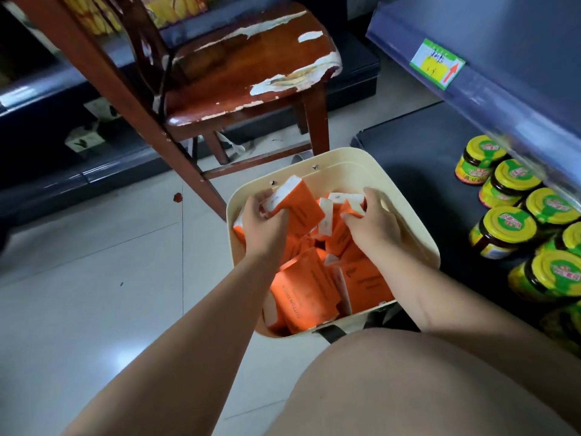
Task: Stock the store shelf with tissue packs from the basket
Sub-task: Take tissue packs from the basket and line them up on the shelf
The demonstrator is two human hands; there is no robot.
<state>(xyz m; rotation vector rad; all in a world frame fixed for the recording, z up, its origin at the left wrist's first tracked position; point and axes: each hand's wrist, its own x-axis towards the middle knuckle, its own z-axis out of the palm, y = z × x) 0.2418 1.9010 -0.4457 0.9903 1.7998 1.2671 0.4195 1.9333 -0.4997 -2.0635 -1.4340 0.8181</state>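
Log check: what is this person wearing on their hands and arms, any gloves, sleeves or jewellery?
Nothing worn shows. The left hand and right hand are ungloved, with no ring, watch or bracelet visible. The left forearm and right forearm are uncovered up to the frame edge; no sleeve is in view.

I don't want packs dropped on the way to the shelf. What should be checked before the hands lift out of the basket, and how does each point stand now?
1. Left hand grips a tissue pack: ok.
2. Right hand grips a second pack: ok, though the fingers hide most of it.
3. Basket sits steady on the floor: ok.
4. Bare room on the lower shelf beside the jars: ok.
5. Chair is on the far side from the shelf, off the path: ok.
6. Which shelf spot is meant for tissue packs: cannot tell.
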